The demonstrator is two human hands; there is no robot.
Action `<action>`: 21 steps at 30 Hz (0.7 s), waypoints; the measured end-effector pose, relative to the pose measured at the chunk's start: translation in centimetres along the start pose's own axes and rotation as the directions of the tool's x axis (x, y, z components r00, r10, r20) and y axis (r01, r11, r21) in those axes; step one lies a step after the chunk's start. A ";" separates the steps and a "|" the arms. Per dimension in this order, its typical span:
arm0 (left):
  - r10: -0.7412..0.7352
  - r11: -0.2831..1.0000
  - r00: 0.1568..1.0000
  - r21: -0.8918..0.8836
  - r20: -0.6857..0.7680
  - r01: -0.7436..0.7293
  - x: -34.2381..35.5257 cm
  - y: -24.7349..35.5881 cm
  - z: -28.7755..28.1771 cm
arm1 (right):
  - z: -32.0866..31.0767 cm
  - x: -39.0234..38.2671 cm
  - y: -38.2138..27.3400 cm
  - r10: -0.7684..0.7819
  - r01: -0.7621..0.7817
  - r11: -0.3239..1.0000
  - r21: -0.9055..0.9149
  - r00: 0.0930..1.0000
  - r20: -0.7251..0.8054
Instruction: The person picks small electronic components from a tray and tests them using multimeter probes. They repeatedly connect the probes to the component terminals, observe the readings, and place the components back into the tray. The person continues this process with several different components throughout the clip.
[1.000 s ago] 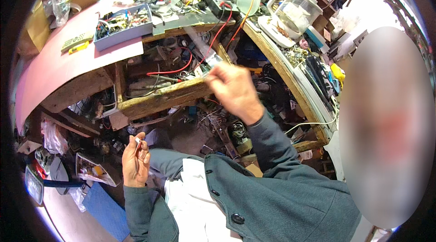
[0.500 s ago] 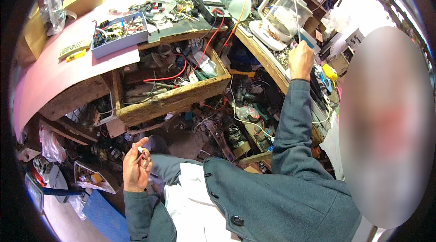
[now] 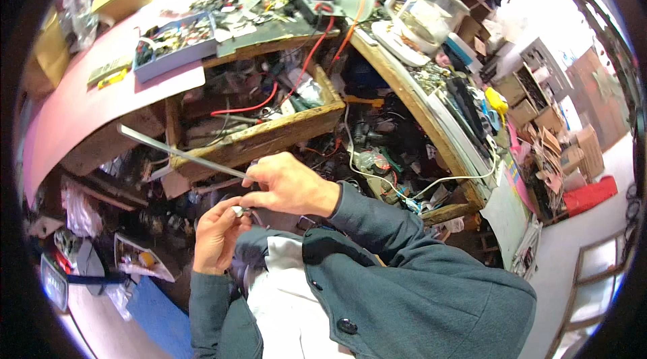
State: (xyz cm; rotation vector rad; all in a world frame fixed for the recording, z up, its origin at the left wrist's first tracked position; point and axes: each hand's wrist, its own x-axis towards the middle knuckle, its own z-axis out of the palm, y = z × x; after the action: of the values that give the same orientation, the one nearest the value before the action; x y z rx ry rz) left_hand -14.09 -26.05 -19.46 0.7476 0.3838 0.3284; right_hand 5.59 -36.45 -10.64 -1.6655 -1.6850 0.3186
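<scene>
Over my lap my left hand [image 3: 220, 236] pinches a small white part [image 3: 238, 211] between thumb and fingertips; its kind is too small to make out. My right hand [image 3: 286, 185] is closed round one end of a long thin grey metal strip [image 3: 176, 151]. The strip points away to the left, its far end in front of the open wooden drawer. The fingers of my right hand come right up to the white part and partly hide it.
A wooden drawer [image 3: 266, 135] with red leads and tools stands open ahead. On the pink-topped bench [image 3: 71, 126] sits a blue-grey tray [image 3: 174, 66] of small parts. The side bench at right bears a clear plastic container [image 3: 429, 15] and a yellow tool [image 3: 497, 100]. A white cable [image 3: 448, 179] hangs there.
My right hand has come from the side bench down and left to my left hand, bringing the metal strip along. My left hand has shifted slightly right, still pinching the white part.
</scene>
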 end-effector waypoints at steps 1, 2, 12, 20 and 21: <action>0.000 1.000 0.999 0.028 -0.036 0.001 0.0 0.1 0.5 | 1.4 0.3 0.4 -0.037 0.039 0.998 -0.047 0.998 0.050; -0.015 0.998 0.996 0.066 -0.092 0.021 -0.3 0.4 0.9 | 2.9 0.3 0.8 -0.064 0.068 0.997 -0.037 0.994 0.094; 0.012 0.992 1.000 -0.127 -0.014 -0.014 -0.5 0.9 -0.2 | 4.1 0.3 0.0 0.058 -0.071 0.993 0.099 0.991 0.124; 0.086 0.979 0.993 -0.175 -0.086 -0.100 -0.5 0.7 -0.3 | 5.0 0.1 0.2 0.241 -0.253 0.941 0.225 0.967 0.078; 0.100 0.978 0.991 -0.174 -0.087 -0.114 -0.5 0.5 -0.4 | 5.1 0.1 0.2 0.264 -0.278 0.934 0.223 0.960 0.088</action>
State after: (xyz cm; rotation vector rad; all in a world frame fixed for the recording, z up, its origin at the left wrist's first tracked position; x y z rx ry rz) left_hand -14.77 -25.70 -19.23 0.5817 0.3820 0.4884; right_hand 2.46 -34.80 -14.27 -1.7217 -1.3937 0.6774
